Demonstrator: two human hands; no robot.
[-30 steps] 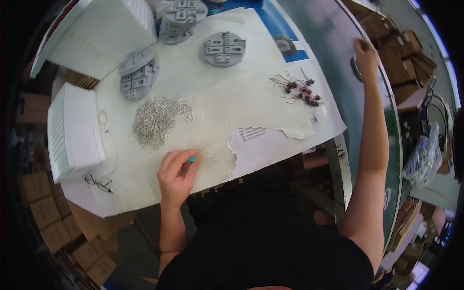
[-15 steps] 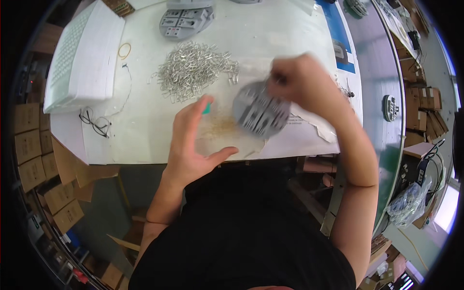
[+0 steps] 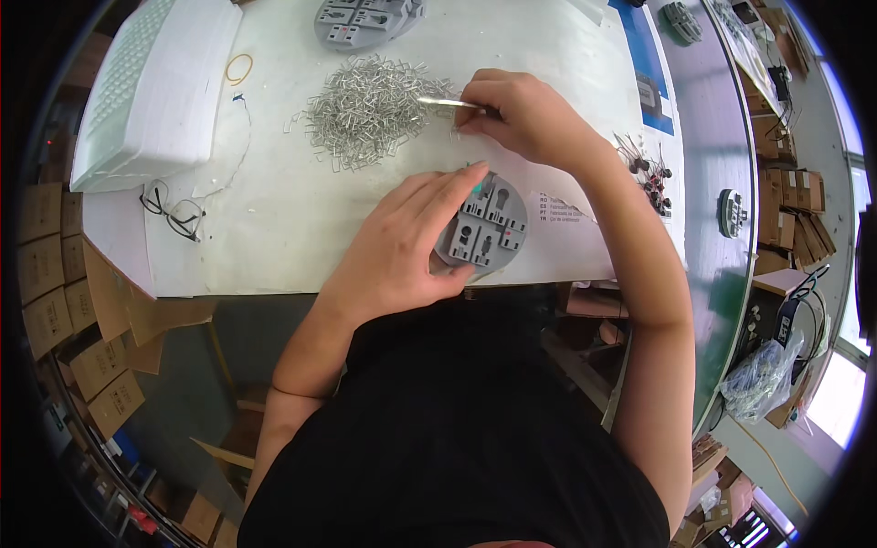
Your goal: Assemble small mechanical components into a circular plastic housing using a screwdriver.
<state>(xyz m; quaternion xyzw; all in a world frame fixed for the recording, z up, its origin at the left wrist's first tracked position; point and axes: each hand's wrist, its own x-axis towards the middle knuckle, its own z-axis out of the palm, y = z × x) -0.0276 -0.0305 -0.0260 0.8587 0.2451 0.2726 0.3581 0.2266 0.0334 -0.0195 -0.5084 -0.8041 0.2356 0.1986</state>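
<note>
My left hand (image 3: 402, 237) grips a round grey plastic part (image 3: 493, 228) by its left side, thumb at the near edge and fingers at the far edge. The part rests on the table, its face of raised blocks and slots upward. Something teal shows at a left fingertip. My right hand (image 3: 521, 114) pinches slim silver tweezers (image 3: 443, 101), whose tip points left at the edge of a pile of small bent metal pins (image 3: 365, 110). Whether the tip holds a pin is too small to tell.
Another grey round part (image 3: 365, 20) lies beyond the pile. A white foam tray (image 3: 151, 100) stands at the left, with glasses (image 3: 174, 215) and a rubber band (image 3: 238, 68) nearby. Small wired components (image 3: 650, 173) lie at the right, before a green-topped surface (image 3: 708, 183).
The grey part has left my right hand and lies on the table in my left, which moved right and closed on it. My right hand moved up and left to the pins with the tweezers.
</note>
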